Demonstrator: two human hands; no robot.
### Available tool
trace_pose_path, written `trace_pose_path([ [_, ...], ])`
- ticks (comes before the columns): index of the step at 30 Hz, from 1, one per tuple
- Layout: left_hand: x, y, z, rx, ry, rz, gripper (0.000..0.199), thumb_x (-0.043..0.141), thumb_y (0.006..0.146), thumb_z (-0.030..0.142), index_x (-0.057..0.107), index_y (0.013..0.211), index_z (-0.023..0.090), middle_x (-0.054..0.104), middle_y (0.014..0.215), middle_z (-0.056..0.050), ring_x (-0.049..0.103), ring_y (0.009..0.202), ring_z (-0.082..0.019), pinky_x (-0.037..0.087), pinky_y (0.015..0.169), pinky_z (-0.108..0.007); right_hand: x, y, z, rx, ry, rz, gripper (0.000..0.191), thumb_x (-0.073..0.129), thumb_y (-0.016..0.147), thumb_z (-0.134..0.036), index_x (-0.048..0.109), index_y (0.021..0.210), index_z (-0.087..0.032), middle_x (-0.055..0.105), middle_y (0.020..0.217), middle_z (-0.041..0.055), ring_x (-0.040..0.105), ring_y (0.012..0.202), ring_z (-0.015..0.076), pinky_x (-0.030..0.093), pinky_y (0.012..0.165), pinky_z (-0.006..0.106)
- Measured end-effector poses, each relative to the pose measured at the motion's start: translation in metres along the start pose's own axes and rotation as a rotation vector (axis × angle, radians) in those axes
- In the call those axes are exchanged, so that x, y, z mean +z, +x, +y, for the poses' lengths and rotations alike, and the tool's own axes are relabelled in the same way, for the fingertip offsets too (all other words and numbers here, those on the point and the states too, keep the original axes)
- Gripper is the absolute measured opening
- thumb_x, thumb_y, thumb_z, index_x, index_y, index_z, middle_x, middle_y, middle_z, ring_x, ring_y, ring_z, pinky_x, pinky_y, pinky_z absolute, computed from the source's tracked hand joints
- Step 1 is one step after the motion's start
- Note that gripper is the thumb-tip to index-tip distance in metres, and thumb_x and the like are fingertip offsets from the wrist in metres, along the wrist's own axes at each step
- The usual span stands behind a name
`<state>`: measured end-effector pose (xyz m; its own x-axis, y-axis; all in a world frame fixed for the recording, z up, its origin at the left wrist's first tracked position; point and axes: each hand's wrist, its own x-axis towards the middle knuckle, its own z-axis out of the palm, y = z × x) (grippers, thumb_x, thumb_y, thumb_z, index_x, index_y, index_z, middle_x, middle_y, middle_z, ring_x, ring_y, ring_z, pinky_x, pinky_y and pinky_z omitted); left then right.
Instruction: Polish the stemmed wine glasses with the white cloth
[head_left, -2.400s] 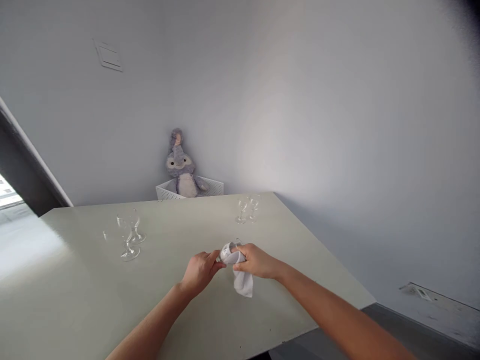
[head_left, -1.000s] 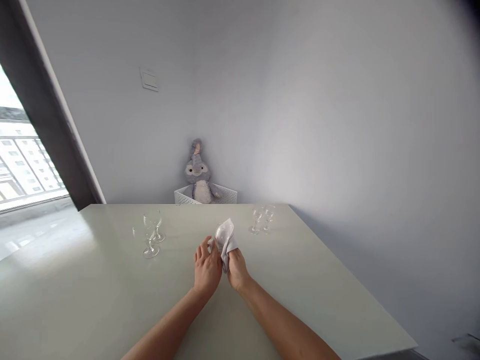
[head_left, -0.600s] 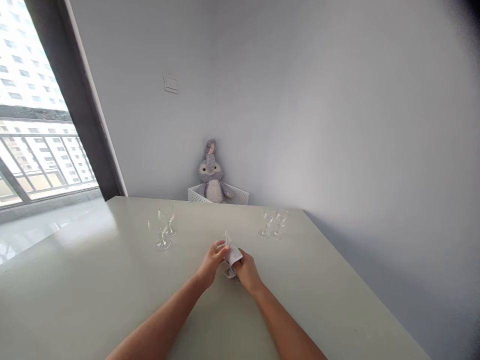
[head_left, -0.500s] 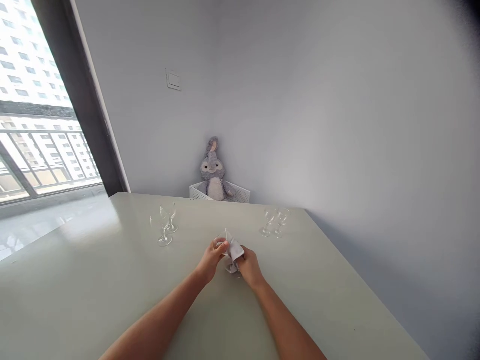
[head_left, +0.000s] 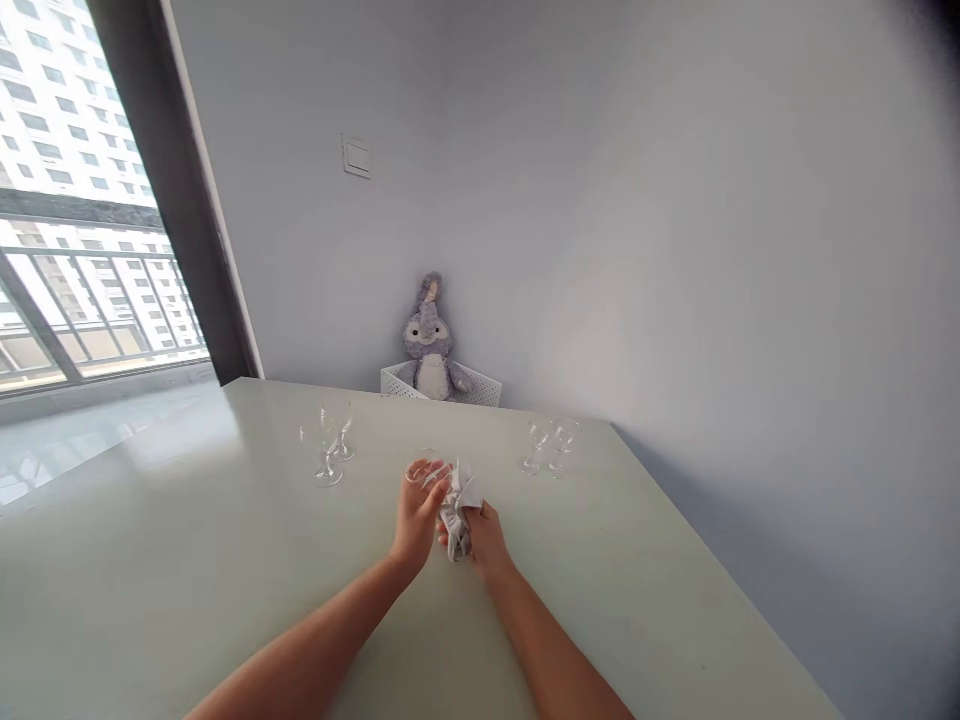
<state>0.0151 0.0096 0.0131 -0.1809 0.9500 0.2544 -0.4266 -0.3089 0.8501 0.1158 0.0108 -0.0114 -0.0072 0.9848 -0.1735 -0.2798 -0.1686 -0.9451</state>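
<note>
Pale walls (head_left: 675, 250) meet beyond the hands, where a plush toy (head_left: 430, 350) sits in a white basket (head_left: 489, 392) past the far edge of the table (head_left: 615, 590). From my distant seat I see my left hand (head_left: 416, 515) curved round a clear glass (head_left: 433, 475), just above the table. My right hand (head_left: 486, 535), close beside it, grips a bunched white cloth (head_left: 456, 525) against the glass; whether a stem lies beneath, I cannot tell. I judge the glass light, stiff, slippery and fragile, best cradled by the bowl with little squeeze; the cloth looks soft and forgiving anywhere. Two stemmed glasses (head_left: 328, 462) stand beyond and left of my left hand, two more glasses (head_left: 535, 445) beyond and right of my right.
</note>
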Motion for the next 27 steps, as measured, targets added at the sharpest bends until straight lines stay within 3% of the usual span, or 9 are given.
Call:
trace_pose_path([
  [3,0.005,-0.01,0.006,0.288,0.196,-0.161,0.046,0.065,0.071,0.031,0.04,0.108,0.022,0.049,0.116,-0.01,0.048,0.114,-0.025,0.039,0.095,-0.044,0.007,-0.006,0.005,0.086,-0.006,-0.083,0.032,0.045,0.073,-0.047,0.054,0.081,-0.017,0.061,0.062,0.004,0.055,0.045,0.0149,0.04,0.039,0.025],
  [5,0.004,-0.01,0.012,0.446,0.279,-0.173,0.051,0.065,0.071,0.028,0.036,0.112,0.024,0.047,0.119,-0.011,0.044,0.117,-0.027,0.036,0.097,-0.048,0.005,-0.011,0.002,0.025,-0.165,-0.139,0.034,0.042,0.076,-0.047,0.056,0.087,-0.017,0.064,0.069,0.0058,0.057,0.051,0.0168,0.043,0.044,0.027],
  [7,0.0,-0.005,0.017,0.563,0.335,-0.121,0.055,0.064,0.072,0.026,0.031,0.116,0.027,0.045,0.122,-0.011,0.042,0.119,-0.027,0.034,0.098,-0.05,0.0,-0.018,-0.005,-0.165,-0.505,-0.165,0.035,0.047,0.076,-0.045,0.058,0.097,-0.02,0.065,0.089,0.0078,0.06,0.067,0.0189,0.045,0.055,0.03],
  [11,-0.011,0.011,0.021,0.713,0.406,-0.038,0.058,0.064,0.073,0.022,0.028,0.118,0.028,0.042,0.125,-0.01,0.04,0.121,-0.027,0.032,0.099,-0.052,-0.015,-0.028,-0.025,-0.527,-1.21,-0.166,0.048,0.061,0.067,-0.048,0.056,0.111,-0.029,0.048,0.127,0.0054,0.05,0.101,0.025,0.042,0.077,0.035],
  [15,-0.016,0.01,0.012,0.715,0.494,-0.057,0.061,0.066,0.071,0.027,0.027,0.117,0.027,0.043,0.125,-0.011,0.04,0.121,-0.027,0.033,0.098,-0.052,-0.027,-0.025,-0.04,-0.714,-1.215,-0.041,0.037,0.055,0.076,-0.036,0.056,0.111,-0.024,0.057,0.102,0.0055,0.051,0.092,0.0194,0.041,0.08,0.031],
  [19,-0.007,-0.011,-0.003,0.592,0.482,-0.237,0.062,0.065,0.071,0.038,0.028,0.119,0.028,0.045,0.124,-0.012,0.041,0.121,-0.028,0.036,0.096,-0.05,-0.024,-0.022,-0.033,-0.806,-1.189,0.061,0.038,0.05,0.08,-0.028,0.05,0.118,-0.022,0.058,0.08,0.0035,0.052,0.076,0.0175,0.039,0.069,0.028],
  [22,0.001,-0.025,-0.007,0.487,0.436,-0.353,0.062,0.06,0.074,0.041,0.027,0.124,0.026,0.042,0.129,-0.014,0.04,0.121,-0.027,0.037,0.096,-0.047,-0.018,-0.022,-0.022,-0.762,-1.21,0.094,0.023,0.043,0.085,-0.03,0.061,0.097,-0.022,0.06,0.075,0.0038,0.053,0.07,0.0167,0.036,0.063,0.026],
  [24,0.002,-0.027,-0.008,0.451,0.494,-0.386,0.066,0.058,0.075,0.045,0.025,0.128,0.025,0.039,0.132,-0.015,0.04,0.121,-0.027,0.036,0.097,-0.046,-0.018,-0.019,-0.018,-0.697,-1.21,0.112,0.026,0.038,0.087,-0.03,0.063,0.084,-0.022,0.062,0.075,0.0037,0.054,0.069,0.016,0.035,0.06,0.025],
  [27,-0.002,-0.022,-0.011,0.449,0.646,-0.385,0.07,0.056,0.074,0.05,0.025,0.131,0.025,0.038,0.134,-0.013,0.036,0.124,-0.026,0.029,0.102,-0.046,-0.025,-0.004,-0.023,-0.53,-1.184,0.162,0.029,0.035,0.088,-0.032,0.063,0.089,-0.023,0.066,0.082,0.0033,0.058,0.074,0.0167,0.035,0.062,0.024],
])
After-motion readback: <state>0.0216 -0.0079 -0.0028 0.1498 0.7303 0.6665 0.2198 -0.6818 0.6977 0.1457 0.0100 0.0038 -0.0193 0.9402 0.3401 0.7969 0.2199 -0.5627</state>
